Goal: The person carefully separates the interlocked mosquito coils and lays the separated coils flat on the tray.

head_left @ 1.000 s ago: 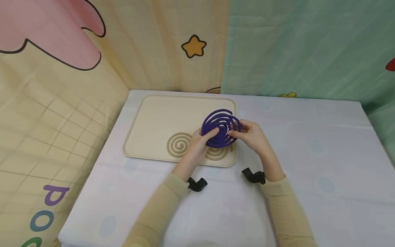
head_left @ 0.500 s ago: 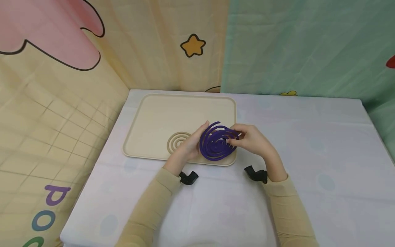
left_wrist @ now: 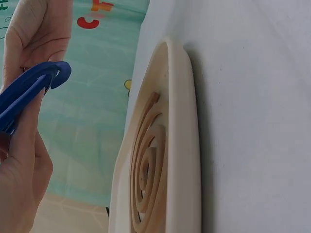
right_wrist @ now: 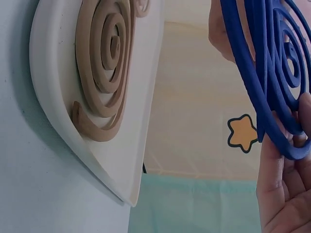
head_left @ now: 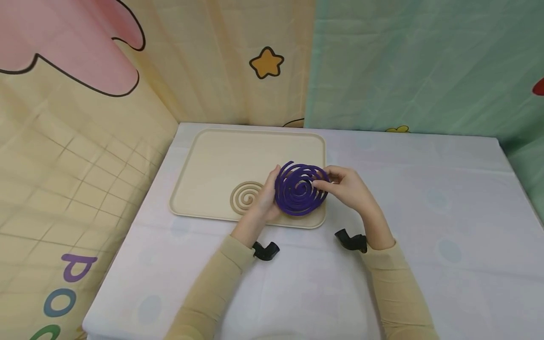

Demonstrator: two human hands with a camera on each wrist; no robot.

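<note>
Printed cloth backdrops (head_left: 238,61) hang behind and to the left of the counter; the left one shows a pink shape, a yellow star (head_left: 266,63) and, at its lower edge, large coloured letters, of which a purple "P" and a blue-grey "o" can be read. The counter (head_left: 425,226) wears a pale cloth with faint round spots. A cream tray (head_left: 212,156) lies toward its far left corner. On the tray's near side rests a tan spiral coil (head_left: 246,196), and a second tan coil (right_wrist: 104,63) shows in the right wrist view. Above the tray's near right corner, a purple spiral coil (head_left: 300,189) is held tilted between both hands. The left hand (head_left: 265,198) pinches its left rim, and the right hand (head_left: 345,188) grips its right rim, each grip clamped on the coil.
</note>
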